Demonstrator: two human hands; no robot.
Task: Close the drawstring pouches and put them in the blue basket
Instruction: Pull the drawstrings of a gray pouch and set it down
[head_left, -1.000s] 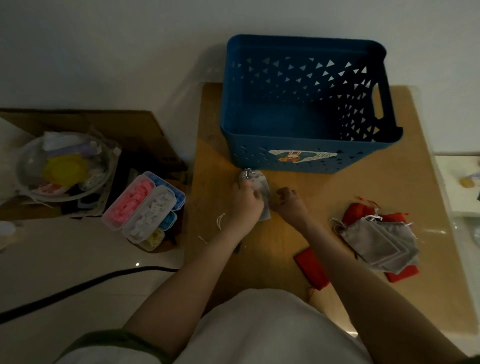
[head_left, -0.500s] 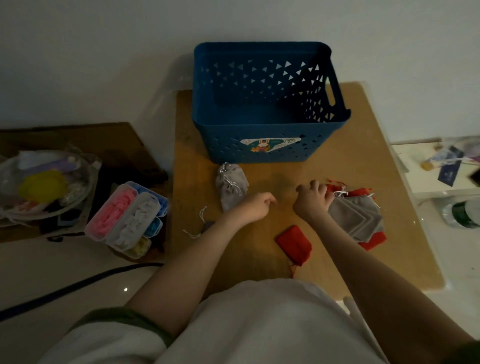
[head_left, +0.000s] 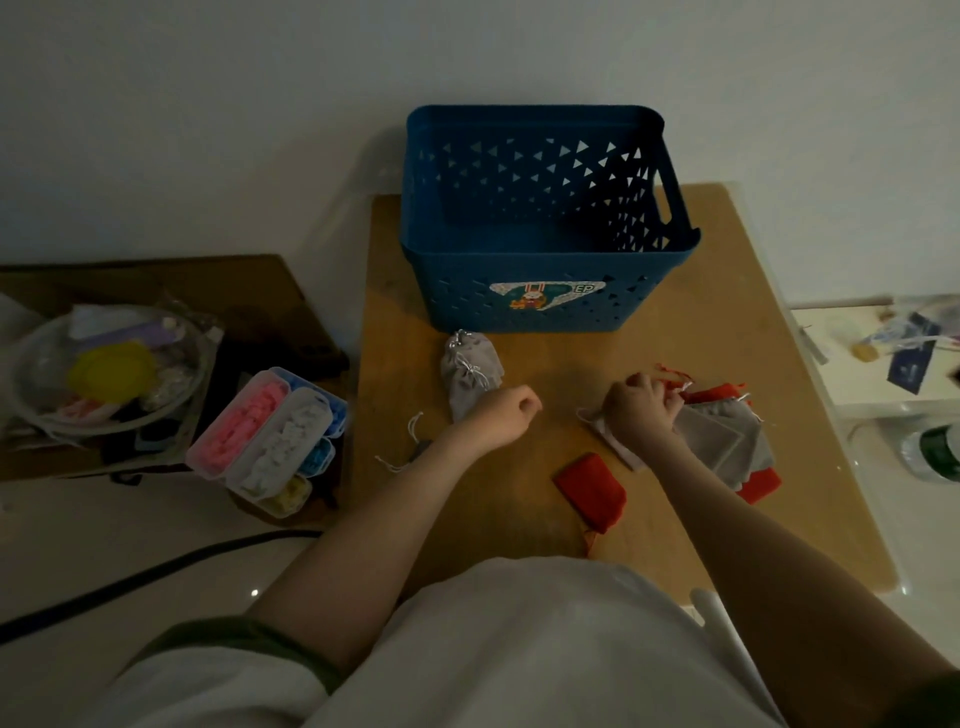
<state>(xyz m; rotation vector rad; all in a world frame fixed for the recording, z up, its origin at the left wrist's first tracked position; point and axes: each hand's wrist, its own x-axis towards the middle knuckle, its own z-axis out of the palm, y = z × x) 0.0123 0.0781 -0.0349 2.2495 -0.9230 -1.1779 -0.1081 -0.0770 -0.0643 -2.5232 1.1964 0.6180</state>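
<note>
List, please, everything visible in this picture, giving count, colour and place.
blue basket: one, blue, far end of the table
closed pouch: one, grey, on the table before the basket
grey pouches: stack, count unclear, grey, table's right side
red pouches: one alone near the front edge, others under the grey stack
compartment box: one, pink, white, blue, yellow contents, left of the table
left hand: one, curled, empty, above the table
right hand: one, gripping a loose grey pouch beside the stack

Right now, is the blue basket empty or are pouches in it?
Empty: the blue basket shows only bare floor inside. One grey pouch lies on the table in front of it.
</note>
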